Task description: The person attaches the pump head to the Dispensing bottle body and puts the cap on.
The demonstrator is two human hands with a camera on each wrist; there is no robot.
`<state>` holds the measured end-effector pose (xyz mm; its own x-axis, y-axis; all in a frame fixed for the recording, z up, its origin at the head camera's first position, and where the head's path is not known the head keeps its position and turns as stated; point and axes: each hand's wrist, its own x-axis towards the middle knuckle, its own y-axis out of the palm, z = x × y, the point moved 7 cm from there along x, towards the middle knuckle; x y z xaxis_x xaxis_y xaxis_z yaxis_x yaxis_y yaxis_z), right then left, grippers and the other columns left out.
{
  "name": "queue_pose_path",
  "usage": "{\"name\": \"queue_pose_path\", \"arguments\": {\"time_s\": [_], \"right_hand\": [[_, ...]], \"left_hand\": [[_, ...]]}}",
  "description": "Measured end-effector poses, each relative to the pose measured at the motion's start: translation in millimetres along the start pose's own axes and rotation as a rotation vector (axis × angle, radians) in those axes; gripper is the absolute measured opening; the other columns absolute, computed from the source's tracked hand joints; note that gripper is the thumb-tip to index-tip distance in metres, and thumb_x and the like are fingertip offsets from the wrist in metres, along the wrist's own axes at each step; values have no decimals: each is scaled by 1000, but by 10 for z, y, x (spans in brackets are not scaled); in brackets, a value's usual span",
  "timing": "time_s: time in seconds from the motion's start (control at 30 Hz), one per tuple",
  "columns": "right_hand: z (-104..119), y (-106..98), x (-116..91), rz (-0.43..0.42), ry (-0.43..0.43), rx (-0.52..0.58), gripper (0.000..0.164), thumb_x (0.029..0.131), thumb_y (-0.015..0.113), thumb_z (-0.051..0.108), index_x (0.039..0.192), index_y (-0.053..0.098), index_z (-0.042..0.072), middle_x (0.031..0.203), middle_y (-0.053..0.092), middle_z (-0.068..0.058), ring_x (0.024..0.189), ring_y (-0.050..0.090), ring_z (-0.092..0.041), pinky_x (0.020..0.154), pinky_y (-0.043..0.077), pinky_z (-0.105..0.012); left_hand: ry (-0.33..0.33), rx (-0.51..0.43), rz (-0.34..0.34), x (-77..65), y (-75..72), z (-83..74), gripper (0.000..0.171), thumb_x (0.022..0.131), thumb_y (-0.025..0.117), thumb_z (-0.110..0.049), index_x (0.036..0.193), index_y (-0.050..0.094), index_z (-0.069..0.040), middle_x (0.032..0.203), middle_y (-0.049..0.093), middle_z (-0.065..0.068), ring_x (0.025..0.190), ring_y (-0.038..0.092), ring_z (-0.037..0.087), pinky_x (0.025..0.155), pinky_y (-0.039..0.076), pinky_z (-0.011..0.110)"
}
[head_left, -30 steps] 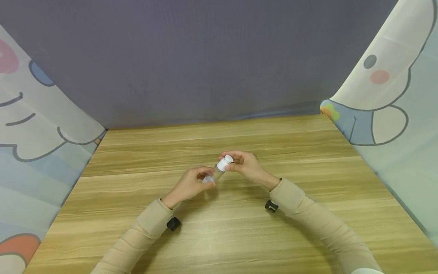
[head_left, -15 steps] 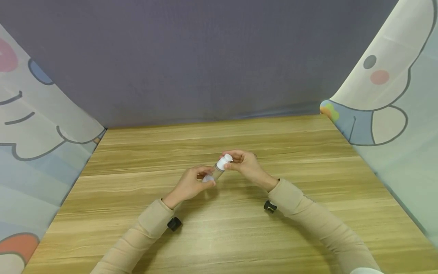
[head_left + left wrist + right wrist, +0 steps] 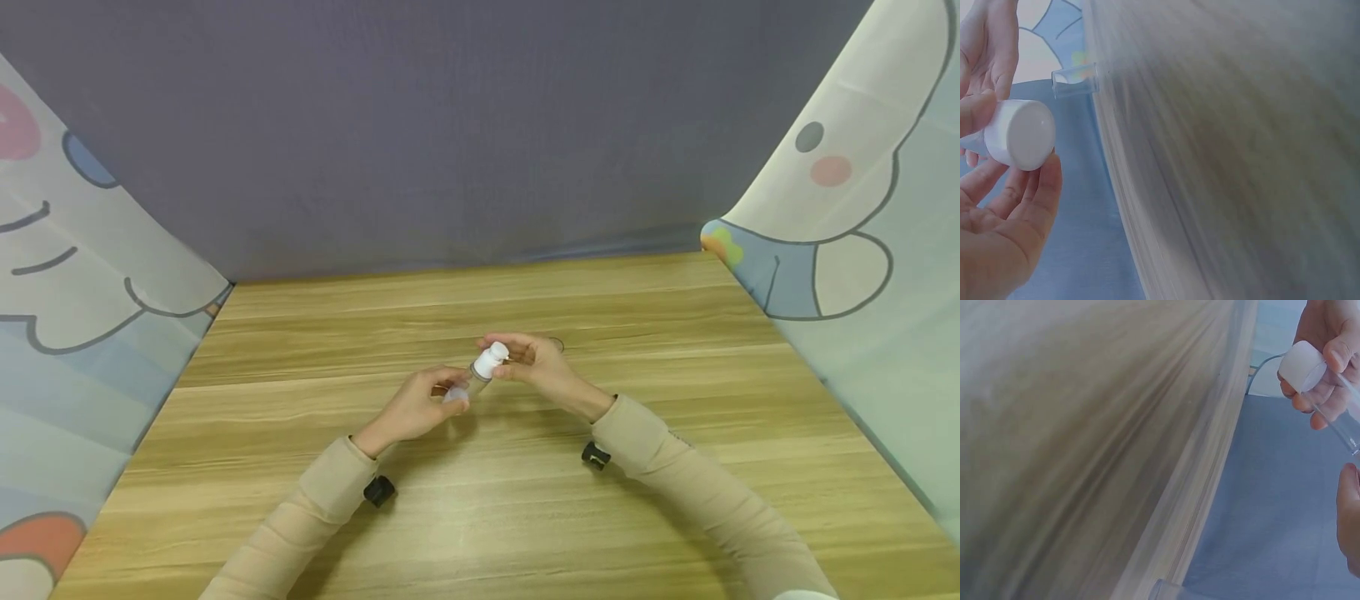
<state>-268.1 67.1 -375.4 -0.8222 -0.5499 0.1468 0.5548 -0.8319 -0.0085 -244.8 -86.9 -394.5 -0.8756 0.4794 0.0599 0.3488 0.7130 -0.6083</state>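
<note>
A small bottle (image 3: 480, 386) with a clear body is held at a tilt above the table. Its white top (image 3: 490, 361), narrower at the tip, points up and right. My left hand (image 3: 414, 407) grips the lower end, where the round white base (image 3: 1032, 134) shows in the left wrist view. Thumb and fingers of my right hand (image 3: 542, 367) hold the white top. In the right wrist view the right hand is partly cut off by the frame edge, and the white top is out of sight.
A clear cylinder (image 3: 1075, 81) stands on the wooden table (image 3: 480, 500) beyond the right hand, mostly hidden by it in the head view. A grey cloth (image 3: 465, 142) hangs behind the table, and cartoon-printed sheets (image 3: 832, 208) flank it.
Both hands keep their hold on the bottle. The white top and the right hand shift very slightly; otherwise the scene looks the same.
</note>
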Motion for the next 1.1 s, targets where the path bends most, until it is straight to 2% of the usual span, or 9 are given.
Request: {"name": "queue_pose_path", "arguments": {"time_s": [0.13, 0.37, 0.6, 0.73, 0.87, 1.1], "right_hand": [[9, 12, 5, 10, -10, 14, 46, 85, 61, 4, 129, 46, -4, 131, 49, -24, 113, 56, -21, 94, 48, -31], [7, -12, 3, -48, 16, 8, 43, 85, 60, -1, 125, 49, -5, 125, 51, -28, 109, 59, -23, 92, 49, -31], [19, -27, 22, -99, 1, 2, 40, 83, 60, -6, 121, 50, -11, 119, 57, -25, 102, 62, -14, 88, 51, -30], [32, -24, 28, -119, -15, -12, 42, 82, 61, -6, 120, 48, -14, 119, 54, -30, 100, 63, -12, 87, 52, -29], [37, -23, 29, -137, -11, -17, 41, 81, 62, -6, 119, 49, -13, 120, 52, -34, 99, 63, -12, 85, 53, -29], [22, -30, 35, -143, -8, -20, 39, 81, 62, -7, 118, 51, -12, 119, 53, -32, 96, 64, -10, 84, 53, -28]], "left_hand": [[6, -6, 2, 9, 4, -6, 39, 83, 66, -13, 117, 58, 3, 110, 63, 12, 100, 60, 24, 89, 51, 37], [7, -27, -18, 7, 4, -4, 42, 82, 68, -16, 119, 57, 3, 114, 61, 12, 102, 59, 26, 90, 51, 37], [28, -1, -85, -12, -16, -88, 41, 80, 70, -14, 116, 59, 4, 108, 63, 13, 95, 61, 25, 85, 53, 34], [34, 17, -120, -15, -31, -96, 42, 79, 72, -13, 115, 60, 4, 107, 64, 12, 93, 62, 24, 84, 53, 33], [33, 24, -139, -13, -30, -89, 41, 78, 73, -14, 113, 61, 3, 104, 64, 11, 92, 62, 23, 83, 53, 32], [22, 23, -150, -7, -17, -62, 40, 78, 73, -15, 112, 62, 2, 102, 64, 9, 91, 62, 21, 81, 53, 32]]}}
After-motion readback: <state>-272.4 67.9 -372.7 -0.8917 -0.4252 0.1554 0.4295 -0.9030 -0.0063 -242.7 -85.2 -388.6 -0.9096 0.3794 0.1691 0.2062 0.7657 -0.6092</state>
